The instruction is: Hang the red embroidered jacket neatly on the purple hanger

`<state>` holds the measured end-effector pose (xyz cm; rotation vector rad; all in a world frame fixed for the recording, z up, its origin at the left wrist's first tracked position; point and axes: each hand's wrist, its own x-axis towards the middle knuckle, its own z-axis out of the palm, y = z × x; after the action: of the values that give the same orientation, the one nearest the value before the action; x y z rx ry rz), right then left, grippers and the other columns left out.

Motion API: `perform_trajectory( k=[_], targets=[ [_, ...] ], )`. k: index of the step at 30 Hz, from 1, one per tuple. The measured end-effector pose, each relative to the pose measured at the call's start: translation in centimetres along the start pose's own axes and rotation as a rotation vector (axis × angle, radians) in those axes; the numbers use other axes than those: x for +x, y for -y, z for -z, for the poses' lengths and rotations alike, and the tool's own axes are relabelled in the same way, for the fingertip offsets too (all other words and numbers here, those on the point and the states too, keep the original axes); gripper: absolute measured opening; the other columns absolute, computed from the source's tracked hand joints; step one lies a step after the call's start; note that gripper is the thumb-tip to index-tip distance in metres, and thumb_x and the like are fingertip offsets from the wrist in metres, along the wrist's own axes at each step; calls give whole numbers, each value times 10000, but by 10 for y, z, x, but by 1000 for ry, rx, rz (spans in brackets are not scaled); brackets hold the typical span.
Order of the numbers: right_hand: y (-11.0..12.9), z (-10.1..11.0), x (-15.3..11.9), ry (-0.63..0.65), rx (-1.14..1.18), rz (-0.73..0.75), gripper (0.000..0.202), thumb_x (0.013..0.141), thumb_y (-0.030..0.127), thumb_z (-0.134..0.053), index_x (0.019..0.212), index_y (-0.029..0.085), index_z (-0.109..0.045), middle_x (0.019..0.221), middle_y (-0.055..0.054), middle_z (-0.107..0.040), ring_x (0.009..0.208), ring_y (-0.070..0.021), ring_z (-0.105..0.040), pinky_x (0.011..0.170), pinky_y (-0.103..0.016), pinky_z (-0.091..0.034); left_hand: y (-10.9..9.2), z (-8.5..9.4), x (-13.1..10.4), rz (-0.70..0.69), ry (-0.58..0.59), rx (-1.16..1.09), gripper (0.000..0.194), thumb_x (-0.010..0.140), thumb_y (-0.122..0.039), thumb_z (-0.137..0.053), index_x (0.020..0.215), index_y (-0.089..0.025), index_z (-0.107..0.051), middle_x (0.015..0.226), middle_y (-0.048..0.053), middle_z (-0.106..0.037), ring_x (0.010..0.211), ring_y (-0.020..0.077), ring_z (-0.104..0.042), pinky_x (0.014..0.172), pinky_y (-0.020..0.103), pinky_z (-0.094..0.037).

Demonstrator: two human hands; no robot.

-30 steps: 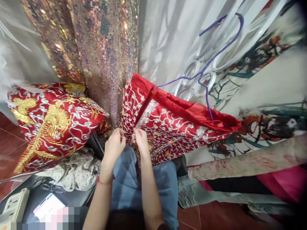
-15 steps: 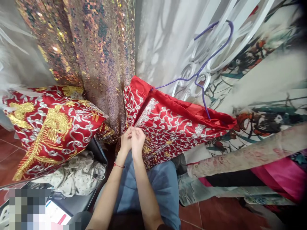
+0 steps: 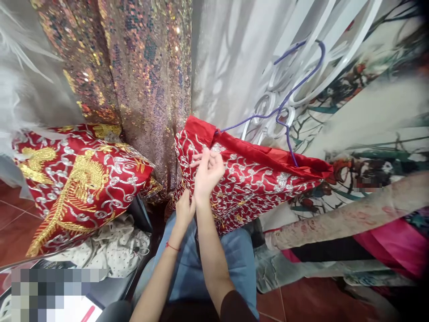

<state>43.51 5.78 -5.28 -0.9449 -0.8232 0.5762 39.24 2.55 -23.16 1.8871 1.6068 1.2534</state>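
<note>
Against red embroidered cloth [image 3: 254,172], left hand [image 3: 185,209] pinching it, right hand [image 3: 208,174] higher (grip unclear)

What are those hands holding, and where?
The left hand pinches the red, silver-embroidered cloth low on its left side. Whether the right hand holds anything can't be told.

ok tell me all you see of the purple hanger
The purple hanger is slim, like coated wire, with a curved hook and two sloping arms. It sits tilted by white scrollwork; its arm ends reach into the satiny edge of the red garment. The hook's hold is unclear. Neither left hand nor right hand touches it.
</note>
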Motion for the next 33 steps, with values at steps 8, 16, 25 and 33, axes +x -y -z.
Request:
perform_trajectory(
  k=[8,16,25,33],
  targets=[
    [18,19,24,239,-318,173,267,961,441,-469,840,205,-507,712,14,-649,530,-80,-588,552,-230,-457,1,7,8,-10,-59,22,161,959,-291,-409,833,-209,-469,713,9,-540,636,156,-531,617,272,-380],
    [58,124,43,476,-919,868,177,910,304,-580,1016,174,-634,959,-76,-681,875,-157,-634,781,-279,-500,-22,52,68,-210,-129,-83,179,879,-356,-594,956,-208,-527,853,30,-590,786,165,-581,728,307,-477],
    [129,274,127,632,-1495,1043,305,816,451,-686,1001,211,-649,1279,-148,-550,1151,-322,-520,940,-499,-444,-132,102,169,-754,-191,21,288,830,-439,-674,1052,-256,-670,1423,62,-465,1397,310,-329,1146,558,-274],
    [134,277,122,746,-1200,1019,81,871,218,-612,938,245,-648,1293,-90,-598,1170,-272,-537,977,-507,-444,-145,101,186,-821,25,132,211,949,-346,-463,867,-228,-617,1267,89,-592,1359,301,-416,1161,574,-187]
  ],
)
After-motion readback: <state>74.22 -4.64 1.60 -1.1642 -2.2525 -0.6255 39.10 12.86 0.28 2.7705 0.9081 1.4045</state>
